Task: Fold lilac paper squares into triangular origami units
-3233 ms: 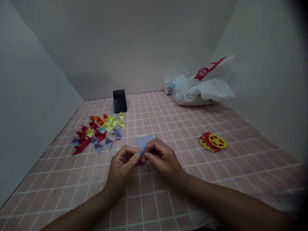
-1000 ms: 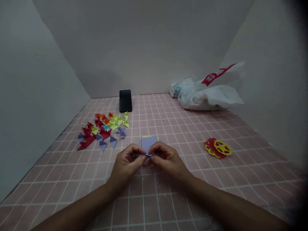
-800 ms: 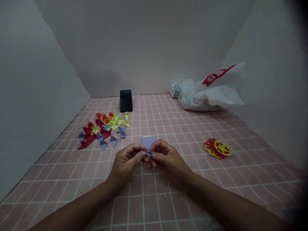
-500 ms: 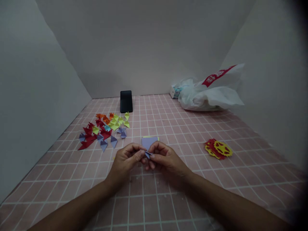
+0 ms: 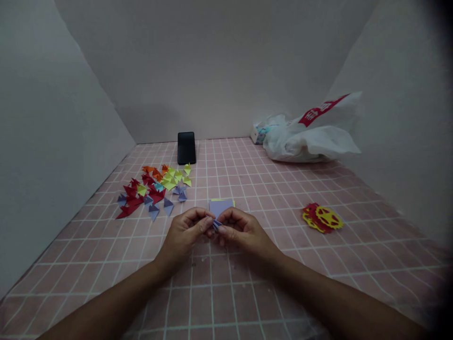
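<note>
- Looking down from far off, I see a big pink table cloth with white squares (image 5: 269, 198). It fills the whole floor of the view, with grey walls on three sides.
- A white plastic bag with red print (image 5: 311, 139) lies at the far right, close to the wall. A little blue and white pack (image 5: 258, 134) peeks out at its left end.
- A heap of little folded paper triangles (image 5: 155, 189) in red, orange, yellow and purple is spread out at the far left.
- My left hand (image 5: 184, 236) and my right hand (image 5: 244, 231) meet in the middle, close to me.
- Some round red and yellow paper cut-outs (image 5: 322, 218) lie on the right, well apart from my hands.
- A black phone (image 5: 186, 148) stands up near the back wall, behind the heap.
- A flat purple paper square (image 5: 221, 206) lies just behind my fingertips, with a yellow edge showing at its far side.
- A small folded purple paper piece (image 5: 215, 224) sits between my two hands. The thumb and first finger of each hand pinch it tight. It is just in front of the purple square.
</note>
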The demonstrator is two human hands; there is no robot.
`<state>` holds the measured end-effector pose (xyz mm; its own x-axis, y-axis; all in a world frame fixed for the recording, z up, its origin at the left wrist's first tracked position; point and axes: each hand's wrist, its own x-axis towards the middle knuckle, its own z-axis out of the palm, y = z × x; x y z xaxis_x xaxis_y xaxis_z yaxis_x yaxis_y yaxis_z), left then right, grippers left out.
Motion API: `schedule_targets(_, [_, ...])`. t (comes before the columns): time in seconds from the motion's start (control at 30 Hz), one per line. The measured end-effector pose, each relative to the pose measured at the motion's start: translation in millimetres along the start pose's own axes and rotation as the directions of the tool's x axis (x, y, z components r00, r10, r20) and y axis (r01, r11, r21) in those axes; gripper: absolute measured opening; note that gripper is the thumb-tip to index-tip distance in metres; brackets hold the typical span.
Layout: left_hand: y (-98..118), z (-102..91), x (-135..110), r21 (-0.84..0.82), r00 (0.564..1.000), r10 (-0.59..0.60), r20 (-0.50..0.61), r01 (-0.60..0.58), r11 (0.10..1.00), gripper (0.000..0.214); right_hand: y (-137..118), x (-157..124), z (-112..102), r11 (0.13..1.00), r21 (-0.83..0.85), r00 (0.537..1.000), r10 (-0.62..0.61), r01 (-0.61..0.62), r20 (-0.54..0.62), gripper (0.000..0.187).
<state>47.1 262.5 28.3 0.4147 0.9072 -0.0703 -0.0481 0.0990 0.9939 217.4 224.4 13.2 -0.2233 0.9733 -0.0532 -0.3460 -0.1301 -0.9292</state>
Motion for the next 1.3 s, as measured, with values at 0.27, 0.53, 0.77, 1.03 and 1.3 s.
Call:
schedule_targets(0.27, [-1, -3.0, 3, 0.060, 1.000, 0.018, -0.005, -0.017, 0.998, 0.015, 3, 0, -2, 1.000, -0.016, 1.000, -0.003, 0.003, 0.004, 0.023])
schedule_targets(0.53, [2, -8.5, 9, 0.059, 0.999, -0.016, 0.049, 0.013, 0.998, 0.017, 4, 0, -4, 1.000, 0.001, 0.999, -0.002, 0.002, 0.049, 0.021])
schedule_targets(0.77, [2, -10.4, 10, 0.092, 0.996, -0.023, 0.083, 0.016, 0.996, 0.018, -2, -2, -1, 0.977, -0.208, 0.997, -0.056, 0.044, -0.055, 0.023])
schedule_targets(1.03, [1, -3.1, 5, 0.092, 1.000, -0.022, 0.009, 0.021, 0.996, 0.015, -2, -5, 3, 0.914, -0.395, 0.981, -0.153, 0.094, -0.122, 0.020])
schedule_targets(1.3, [4, -0.2, 0, 0.198, 0.997, 0.071, 0.025, -0.074, 0.977, 0.014, -4, -6, 3, 0.835, -0.531, 0.972, -0.220, 0.146, -0.077, 0.016])
